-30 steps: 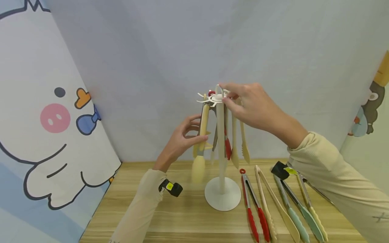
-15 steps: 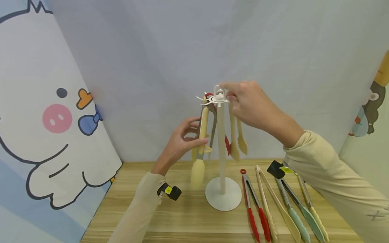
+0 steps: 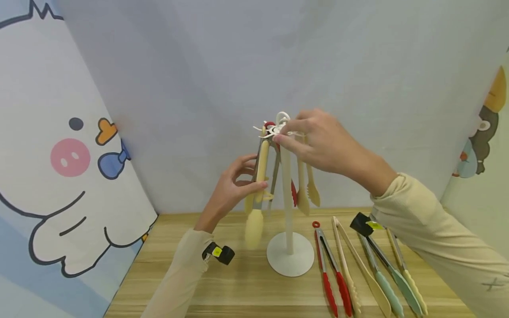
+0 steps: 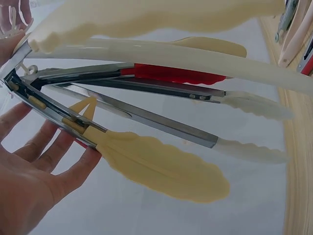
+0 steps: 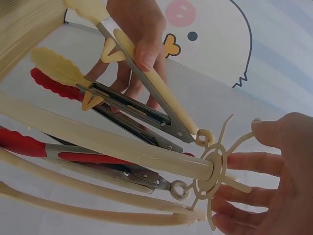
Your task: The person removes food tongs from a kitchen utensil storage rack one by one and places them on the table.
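Observation:
Yellow-tipped metal tongs [image 5: 164,93] hang by their ring from a hook of the white utensil stand [image 3: 287,203]. My left hand [image 3: 234,187] holds them, thumb on one arm and fingers on the other. At the top, my right hand [image 3: 324,141] grips the stand's hook ring [image 5: 216,171]; in the right wrist view its thumb touches one hook and its fingers lie behind the ring. White-tipped tongs [image 4: 249,149], red-tipped tongs [image 5: 22,142] and beige tongs [image 3: 302,190] also hang there, partly hidden by the post and hand.
On the wooden table [image 3: 222,282], right of the round base [image 3: 290,265], lie red tongs [image 3: 328,282], beige tongs [image 3: 370,276], mint-green tongs [image 3: 397,278] and yellow tongs [image 3: 409,274]. A pale cloth [image 3: 199,88] hangs behind, with a cartoon-printed cloth [image 3: 36,110] at left.
My right hand has moved from the top loop down and left onto the hook ring. The ring has turned a little, swinging the hanging beige tongs left. My left hand keeps its hold.

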Demonstrator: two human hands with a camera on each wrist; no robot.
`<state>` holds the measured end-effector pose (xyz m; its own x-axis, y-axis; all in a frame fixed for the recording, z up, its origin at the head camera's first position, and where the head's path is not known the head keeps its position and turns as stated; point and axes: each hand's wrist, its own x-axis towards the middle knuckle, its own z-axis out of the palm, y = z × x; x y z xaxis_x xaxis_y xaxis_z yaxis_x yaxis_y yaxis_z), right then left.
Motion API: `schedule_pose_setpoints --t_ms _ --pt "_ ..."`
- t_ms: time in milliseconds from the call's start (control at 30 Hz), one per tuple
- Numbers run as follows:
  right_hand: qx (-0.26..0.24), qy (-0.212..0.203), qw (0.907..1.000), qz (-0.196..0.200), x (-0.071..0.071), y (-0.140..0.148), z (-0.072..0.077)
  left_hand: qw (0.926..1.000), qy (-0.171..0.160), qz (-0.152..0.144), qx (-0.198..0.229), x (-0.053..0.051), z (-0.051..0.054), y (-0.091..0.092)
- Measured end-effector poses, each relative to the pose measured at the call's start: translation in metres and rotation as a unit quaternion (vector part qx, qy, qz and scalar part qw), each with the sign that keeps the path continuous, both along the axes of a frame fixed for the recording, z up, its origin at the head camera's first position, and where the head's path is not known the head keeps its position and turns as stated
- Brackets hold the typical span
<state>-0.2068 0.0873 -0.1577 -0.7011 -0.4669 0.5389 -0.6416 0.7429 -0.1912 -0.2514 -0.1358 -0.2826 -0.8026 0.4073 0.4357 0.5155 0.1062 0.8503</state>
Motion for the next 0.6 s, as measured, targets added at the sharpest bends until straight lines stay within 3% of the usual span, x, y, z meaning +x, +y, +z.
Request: schedule_pose_setpoints --t_ms 600 --pt "-0.003 0.007 1.0 0.002 0.0009 -0.0006 -0.0018 0.9997 0.017 0.012 0.01 -0.001 -0.0013 -0.0089"
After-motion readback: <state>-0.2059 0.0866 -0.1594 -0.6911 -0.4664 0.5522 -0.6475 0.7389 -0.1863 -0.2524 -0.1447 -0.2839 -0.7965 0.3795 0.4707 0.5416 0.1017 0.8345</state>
